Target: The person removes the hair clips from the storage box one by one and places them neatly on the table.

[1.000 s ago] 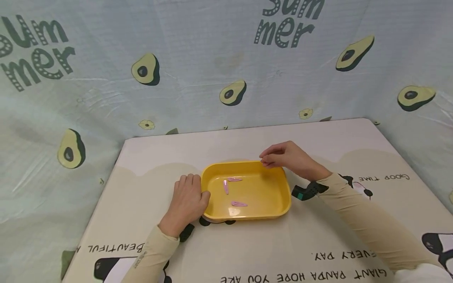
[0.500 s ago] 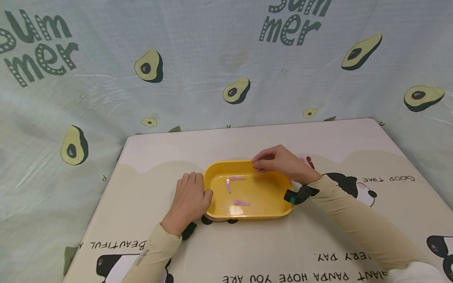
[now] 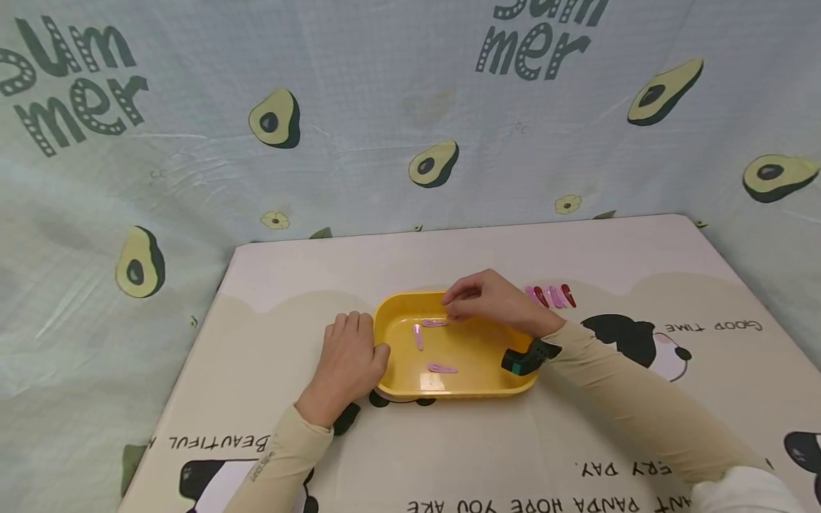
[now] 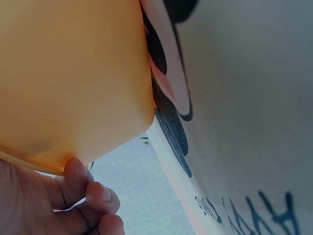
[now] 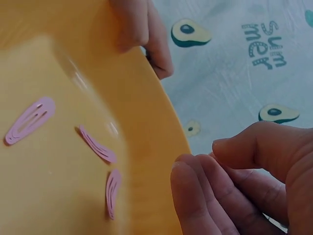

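Note:
A yellow plastic tray [image 3: 477, 360] lies on the table with three pink snap hair clips in it. In the head view one clip [image 3: 435, 323] is near the far wall, another [image 3: 418, 337] stands lengthwise beside it, and the third clip [image 3: 442, 368] lies nearer. My left hand [image 3: 346, 360] grips the tray's left rim, thumb over the edge; in the left wrist view its fingers [image 4: 100, 196] are bent below the rim. My right hand [image 3: 490, 303] hovers over the far side, close to the far clip. In the right wrist view, nothing shows between its loosely bent thumb and fingers.
Several pink and red hair clips [image 3: 550, 296] lie in a row on the table beyond the right forearm. The panda-print table cover [image 3: 513, 456] stretches around the tray. A curtain with avocado prints [image 3: 353, 92] hangs behind the table.
My right hand has moved left along the tray's far side, towards the far clip, uncovering the row of clips on the table. The left hand keeps its grip on the rim.

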### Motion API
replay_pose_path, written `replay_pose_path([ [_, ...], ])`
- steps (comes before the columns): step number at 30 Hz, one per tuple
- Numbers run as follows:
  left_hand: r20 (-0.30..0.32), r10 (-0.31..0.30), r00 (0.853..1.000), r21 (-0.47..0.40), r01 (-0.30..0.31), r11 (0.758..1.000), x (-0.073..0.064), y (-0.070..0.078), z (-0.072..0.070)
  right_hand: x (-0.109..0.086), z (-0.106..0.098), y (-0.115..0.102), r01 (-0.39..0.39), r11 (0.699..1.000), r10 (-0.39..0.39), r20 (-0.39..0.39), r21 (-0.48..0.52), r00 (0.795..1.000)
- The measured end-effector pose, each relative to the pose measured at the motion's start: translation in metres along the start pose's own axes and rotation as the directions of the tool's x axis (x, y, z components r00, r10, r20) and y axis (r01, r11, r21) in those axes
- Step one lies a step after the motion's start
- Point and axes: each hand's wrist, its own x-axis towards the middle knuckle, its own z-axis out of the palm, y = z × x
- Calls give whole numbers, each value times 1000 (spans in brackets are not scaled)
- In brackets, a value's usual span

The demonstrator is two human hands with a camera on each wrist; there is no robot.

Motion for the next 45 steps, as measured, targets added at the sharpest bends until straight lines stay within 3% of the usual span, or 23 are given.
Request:
replay_pose_path([
  [8,6,-4,1000,4,4,1000,1,2,-1,6,11,1,56,997,-55,31,-45,998],
  [22,-3,3,1000,11,-3,1000,0,1,-1,8,22,1,92,989,-82,87,-119,993],
  [34,-9,6,1000,17,-6,1000,0,0,0,13,28,6,195,961,-156,198,-194,968],
  [45,-14,14,1000,13,-14,1000,0,0,0,11,32,10,219,953,-153,290,-211,945],
])
